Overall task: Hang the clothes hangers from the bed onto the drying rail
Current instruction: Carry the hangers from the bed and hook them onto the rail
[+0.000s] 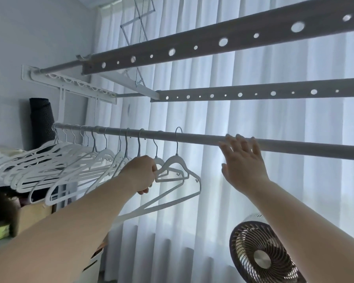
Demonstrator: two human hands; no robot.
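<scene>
L hand (141,173) grips hanger (175,158) on rail (202,138); R hand (243,166) touches rail.

A pale, round drying rail (202,138) is seen running level. White clothes hangers (105,153) are hung along its left part by thin metal hooks, crowded and tilted; the rightmost hanger (175,159) is hooked slightly apart.

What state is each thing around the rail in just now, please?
rail: carrying hangers.
hangers: hooked on the rail, bunched left.
end hanger: hooked over the rail.
left hand: grips the end hanger.
right hand: open, fingers touching the rail.
curtain: drawn shut.
fan: blades look still.
</scene>
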